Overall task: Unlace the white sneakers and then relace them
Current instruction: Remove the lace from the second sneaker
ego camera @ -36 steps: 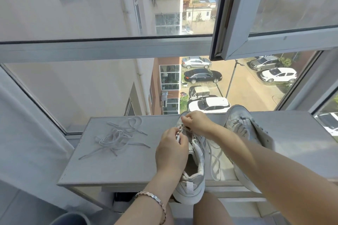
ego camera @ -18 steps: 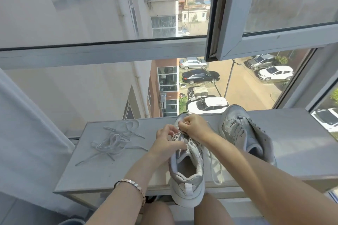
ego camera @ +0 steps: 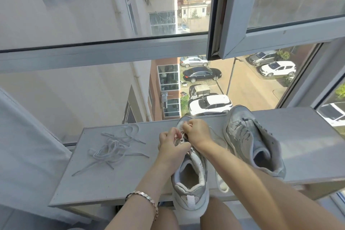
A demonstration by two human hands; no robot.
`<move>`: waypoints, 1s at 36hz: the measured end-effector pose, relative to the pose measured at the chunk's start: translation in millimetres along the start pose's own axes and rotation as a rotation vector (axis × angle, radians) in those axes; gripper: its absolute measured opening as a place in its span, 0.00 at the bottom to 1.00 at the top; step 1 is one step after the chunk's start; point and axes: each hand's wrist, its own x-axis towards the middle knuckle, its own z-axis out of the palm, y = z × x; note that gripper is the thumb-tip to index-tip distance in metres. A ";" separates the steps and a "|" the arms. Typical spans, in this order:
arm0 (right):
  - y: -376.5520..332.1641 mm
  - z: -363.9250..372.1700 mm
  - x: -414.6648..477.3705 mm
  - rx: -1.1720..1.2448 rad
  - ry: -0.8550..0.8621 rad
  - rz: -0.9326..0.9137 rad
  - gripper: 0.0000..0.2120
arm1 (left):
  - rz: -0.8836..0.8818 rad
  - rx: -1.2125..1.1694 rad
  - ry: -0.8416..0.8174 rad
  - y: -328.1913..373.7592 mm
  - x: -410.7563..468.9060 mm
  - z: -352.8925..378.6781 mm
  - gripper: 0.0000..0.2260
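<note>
Two sneakers (ego camera: 188,201) (ego camera: 248,136), two hands (ego camera: 170,147) (ego camera: 197,132), one loose lace heap (ego camera: 112,148), one bracelet (ego camera: 143,197).

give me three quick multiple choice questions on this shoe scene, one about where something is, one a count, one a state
1. Where is the loose lace? A) on the ledge, left of both sneakers B) inside a sneaker C) on the floor
2. How many sneakers sit on the ledge? A) one B) two C) three
3. What are the hands doing? A) resting flat B) pinching the threaded lace at the middle sneaker C) tugging the loose lace

Answers: 1A, it lies on bare ledge left of the hands. 2B, the middle one plus the right sneaker. 3B, left hand and right hand curl at its eyelets.
</note>
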 end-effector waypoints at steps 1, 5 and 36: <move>0.2 0.4 0.0 0.011 0.016 0.018 0.23 | 0.003 0.006 0.003 1.1 -0.4 -0.2 0.10; -7.1 2.0 -3.2 0.075 0.025 0.107 0.20 | -0.014 0.045 -0.001 4.9 -0.2 -1.7 0.10; -22.9 -63.6 -65.6 -0.542 -0.214 -0.170 0.20 | 0.205 0.732 -0.125 41.5 13.6 -15.2 0.05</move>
